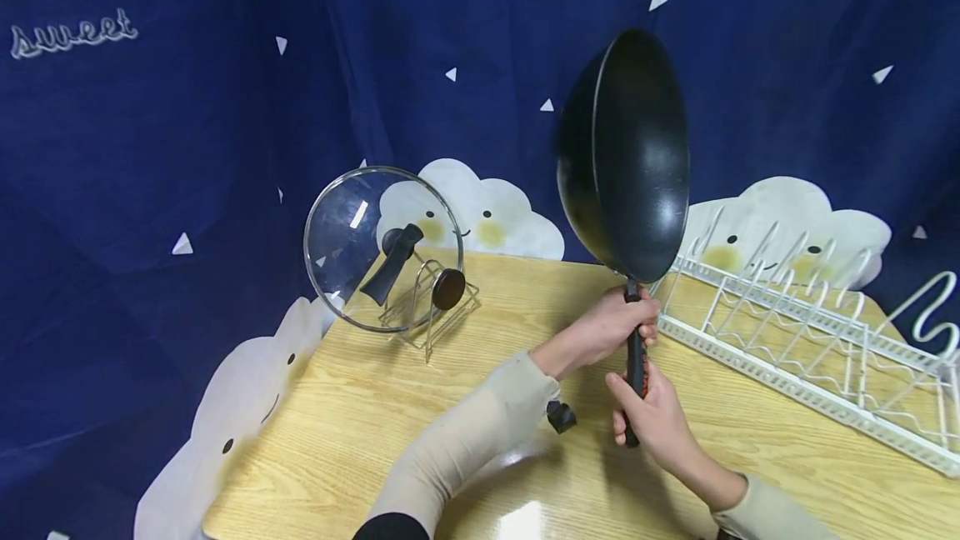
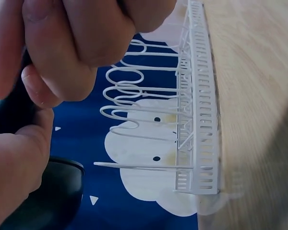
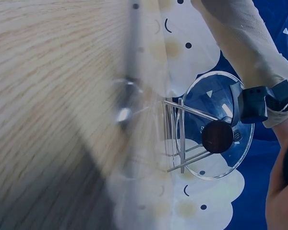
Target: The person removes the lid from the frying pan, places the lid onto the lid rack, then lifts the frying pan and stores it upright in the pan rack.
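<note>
A black wok point(image 1: 637, 157) is held up over the table, its bowl upright and tipped on its side. My left hand point(image 1: 615, 325) grips the upper part of its black handle point(image 1: 636, 357), close to the bowl. Lower on the same handle, my right hand point(image 1: 656, 415) holds on with the thumb along the side. In the left wrist view, fingers wrap the dark handle, and part of the wok point(image 2: 43, 196) shows at the lower left.
A glass lid point(image 1: 345, 232) with a black handle leans in a wire stand point(image 1: 431, 315) with a brown round knob point(image 1: 449, 289). To the right is a white dish rack point(image 1: 795, 357) on the wooden table point(image 1: 337, 415). A blue curtain point(image 1: 187, 148) hangs behind.
</note>
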The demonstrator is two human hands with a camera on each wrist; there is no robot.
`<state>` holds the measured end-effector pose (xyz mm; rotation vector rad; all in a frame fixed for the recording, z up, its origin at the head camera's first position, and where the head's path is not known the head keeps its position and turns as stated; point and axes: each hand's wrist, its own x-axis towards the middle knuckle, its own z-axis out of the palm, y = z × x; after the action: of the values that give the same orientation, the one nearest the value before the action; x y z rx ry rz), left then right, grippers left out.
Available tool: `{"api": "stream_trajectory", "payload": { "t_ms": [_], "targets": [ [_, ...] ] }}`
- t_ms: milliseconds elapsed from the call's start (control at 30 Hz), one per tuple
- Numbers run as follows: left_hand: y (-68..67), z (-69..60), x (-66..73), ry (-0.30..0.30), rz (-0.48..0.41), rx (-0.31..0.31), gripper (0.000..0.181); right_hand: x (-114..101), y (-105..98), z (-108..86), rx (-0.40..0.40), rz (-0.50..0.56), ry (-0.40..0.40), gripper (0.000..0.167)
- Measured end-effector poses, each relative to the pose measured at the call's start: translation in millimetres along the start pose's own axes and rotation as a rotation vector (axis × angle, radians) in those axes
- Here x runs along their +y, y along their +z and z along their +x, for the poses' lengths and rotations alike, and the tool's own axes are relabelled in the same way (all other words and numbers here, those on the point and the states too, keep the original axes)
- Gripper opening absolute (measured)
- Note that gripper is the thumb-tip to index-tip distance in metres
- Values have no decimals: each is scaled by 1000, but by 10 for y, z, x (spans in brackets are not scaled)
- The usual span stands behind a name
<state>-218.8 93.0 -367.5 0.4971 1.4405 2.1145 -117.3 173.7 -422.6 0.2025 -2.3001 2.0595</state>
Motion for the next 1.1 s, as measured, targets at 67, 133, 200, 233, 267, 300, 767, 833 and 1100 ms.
{"api": "stream_trajectory", "payload": {
  "t_ms": [67,133,200,233,267,300,767,833,1100],
  "targets": [
    [11,18,4,5,34,-19,21,-7,-29,5,-22,6,1,22],
    [23,31,10,7,62,-42,21,-9,-55,7,-39,15,0,21],
    [35,41,16,10,99,-62,21,-3,-76,8,-53,29,-3,20],
    [40,45,19,11,120,-68,22,3,-84,9,-59,36,-8,19],
    [47,48,21,14,140,-72,22,11,-92,9,-64,43,-15,18],
    [54,52,23,18,155,-76,23,19,-97,9,-67,50,-23,17],
    [159,123,97,15,289,-103,21,62,-105,25,-20,144,-116,14],
    [177,139,100,2,303,-100,22,63,-96,24,-8,157,-119,13],
    [215,172,70,-26,374,-99,22,112,-94,5,8,212,-156,11]
  ]
}}
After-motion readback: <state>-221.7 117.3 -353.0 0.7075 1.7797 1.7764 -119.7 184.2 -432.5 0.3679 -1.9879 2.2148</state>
